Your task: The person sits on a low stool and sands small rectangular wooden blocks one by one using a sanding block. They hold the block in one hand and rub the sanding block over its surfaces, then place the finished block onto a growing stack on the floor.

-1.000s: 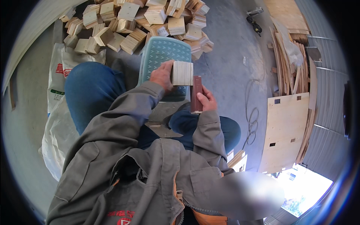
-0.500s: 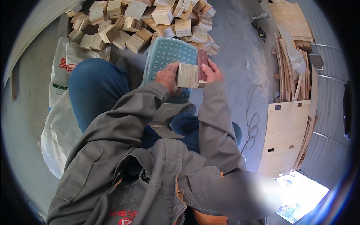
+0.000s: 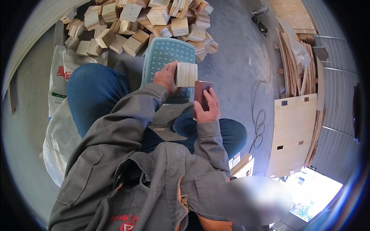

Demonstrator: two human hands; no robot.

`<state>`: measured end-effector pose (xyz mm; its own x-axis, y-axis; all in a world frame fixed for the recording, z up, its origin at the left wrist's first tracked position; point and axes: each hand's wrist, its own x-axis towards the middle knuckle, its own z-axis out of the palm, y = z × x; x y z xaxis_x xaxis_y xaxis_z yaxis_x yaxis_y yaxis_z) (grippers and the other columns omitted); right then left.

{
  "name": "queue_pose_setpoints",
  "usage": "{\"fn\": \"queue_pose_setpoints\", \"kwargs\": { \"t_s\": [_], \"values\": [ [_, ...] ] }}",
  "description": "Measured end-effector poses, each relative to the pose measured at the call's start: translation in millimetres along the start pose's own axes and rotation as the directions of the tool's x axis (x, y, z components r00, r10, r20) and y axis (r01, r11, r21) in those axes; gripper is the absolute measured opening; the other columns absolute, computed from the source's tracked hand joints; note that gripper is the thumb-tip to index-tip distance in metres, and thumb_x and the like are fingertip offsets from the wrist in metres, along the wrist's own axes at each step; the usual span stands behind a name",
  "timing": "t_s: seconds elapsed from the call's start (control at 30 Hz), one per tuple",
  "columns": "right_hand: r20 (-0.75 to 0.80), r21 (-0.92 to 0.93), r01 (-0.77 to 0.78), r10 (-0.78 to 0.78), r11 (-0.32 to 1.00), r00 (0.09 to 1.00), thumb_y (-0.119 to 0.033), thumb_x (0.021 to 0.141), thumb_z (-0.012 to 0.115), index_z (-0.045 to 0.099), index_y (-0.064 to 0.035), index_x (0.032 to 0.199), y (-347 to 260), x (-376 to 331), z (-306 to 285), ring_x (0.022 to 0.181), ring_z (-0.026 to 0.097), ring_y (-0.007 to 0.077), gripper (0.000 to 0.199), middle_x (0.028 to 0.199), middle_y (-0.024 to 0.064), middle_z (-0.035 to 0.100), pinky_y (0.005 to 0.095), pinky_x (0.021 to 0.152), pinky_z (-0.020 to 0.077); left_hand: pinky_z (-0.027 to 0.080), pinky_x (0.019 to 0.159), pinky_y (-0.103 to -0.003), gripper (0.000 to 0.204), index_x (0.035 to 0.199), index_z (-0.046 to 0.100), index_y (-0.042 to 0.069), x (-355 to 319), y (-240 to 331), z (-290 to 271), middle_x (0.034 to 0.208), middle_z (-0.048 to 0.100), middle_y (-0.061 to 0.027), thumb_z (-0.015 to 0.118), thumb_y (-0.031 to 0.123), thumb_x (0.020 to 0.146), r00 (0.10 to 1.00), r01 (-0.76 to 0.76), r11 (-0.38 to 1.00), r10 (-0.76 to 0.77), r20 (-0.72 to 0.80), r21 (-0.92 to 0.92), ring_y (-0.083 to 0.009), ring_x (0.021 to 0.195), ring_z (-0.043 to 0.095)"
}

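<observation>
A pale plywood block (image 3: 187, 75) with layered edges is gripped from its left side by my left hand (image 3: 166, 78), just over the blue-green plastic stool (image 3: 167, 52). My right hand (image 3: 208, 109) holds a reddish-brown sanding block (image 3: 200, 91), its fingers and thumb along the right and lower sides. The sanding block meets or nearly meets the plywood's lower right corner; whether they touch I cannot tell. Part of my left fingers is hidden behind the plywood.
Beyond the stool lies a heap of similar blocks (image 3: 133, 42). White sacks (image 3: 63, 133) lie left of my knee. A thin cable (image 3: 257, 129) loops over the floor at right, near leaning boards (image 3: 295, 133) and stacked strips. A black-corded tool (image 3: 260, 25) lies farther off.
My right hand has drawn the sanding block toward me and slightly left, off the plywood's right side. The plywood block stays in my left hand. The whole view has shifted a little.
</observation>
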<state>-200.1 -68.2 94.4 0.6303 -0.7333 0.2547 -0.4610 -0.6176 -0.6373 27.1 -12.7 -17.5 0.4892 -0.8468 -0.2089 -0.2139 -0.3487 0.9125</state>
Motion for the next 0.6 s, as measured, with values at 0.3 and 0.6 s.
{"fn": "queue_pose_setpoints", "kwargs": {
  "t_s": [0.3, 0.6],
  "values": [
    [0.003, -0.325, 0.122, -0.128, 0.938, 0.992, -0.02, 0.082, 0.081, 0.074, -0.018, 0.134, -12.8, 113.4, 46.0, 0.125, 0.06, 0.0383, 0.052, 0.154, 0.0123, 0.058, 0.0493, 0.11, 0.0472, 0.045, 0.11, -0.05, 0.096, 0.152, 0.045, 0.019, -4.0, -3.9, 2.9, 0.149, 0.057, -0.0126, 0.091, 0.024, 0.067, 1.0, -0.025, 1.0, 0.025, -0.016, 0.006, -0.0363, 0.135, 0.058],
    [0.013, -0.406, 0.118, -0.124, 0.906, 0.992, -0.024, 0.084, 0.08, 0.074, -0.02, 0.135, -13.7, 127.4, 52.9, 0.124, 0.06, 0.0365, 0.052, 0.155, 0.0105, 0.058, 0.0516, 0.109, 0.0458, 0.044, 0.11, -0.051, 0.1, 0.152, 0.044, 0.02, -6.4, 8.5, -2.3, 0.148, 0.057, -0.0118, 0.093, 0.026, 0.065, 0.999, -0.025, 0.999, 0.024, -0.025, -0.021, -0.0354, 0.135, 0.058]
  ]
}}
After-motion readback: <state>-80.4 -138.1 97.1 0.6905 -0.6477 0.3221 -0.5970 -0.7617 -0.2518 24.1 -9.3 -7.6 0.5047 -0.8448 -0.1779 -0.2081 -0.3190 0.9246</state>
